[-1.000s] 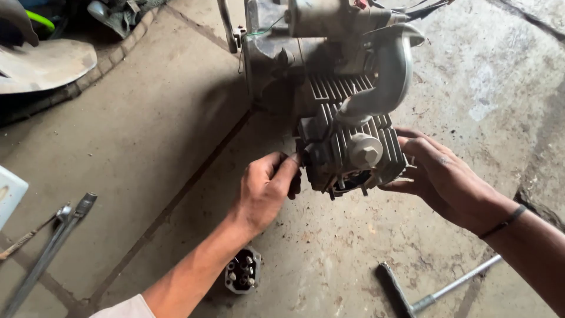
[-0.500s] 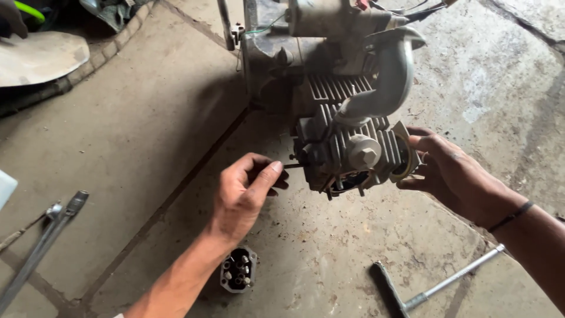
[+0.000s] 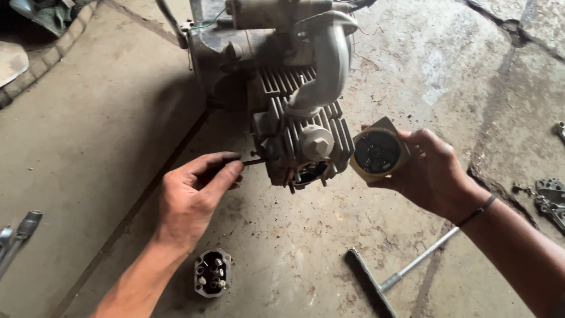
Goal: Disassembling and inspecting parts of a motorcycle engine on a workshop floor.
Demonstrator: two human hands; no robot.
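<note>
Looking down from my head camera, I count one engine (image 3: 282,88) standing on the concrete floor (image 3: 88,147), its finned cylinder head (image 3: 309,147) facing me, and one curved pipe (image 3: 326,59) bending over the fins. One round cover (image 3: 376,154) is off the engine and in my right hand (image 3: 432,174). One small cap with bolts (image 3: 212,272) lies on the floor below my left forearm. One T-shaped wrench (image 3: 394,277) lies on the floor under my right wrist. At the left edge I see what look like two tool handles (image 3: 17,232), partly cut off by the frame, and at the right edge a small heap of metal parts (image 3: 550,197), too cropped to count.

My left hand (image 3: 197,197) is mostly closed at the fingertips: thumb and forefinger are pinched on one thin dark bolt (image 3: 254,161), which sticks out of the left side of the cylinder head. The other fingers are curled loosely beneath.

My right hand is half open, fingers and thumb wrapped round the rim of the cover, gripping it just beside the right side of the cylinder head, its inner face turned towards me. I cannot tell whether the cover touches the fins.
</note>
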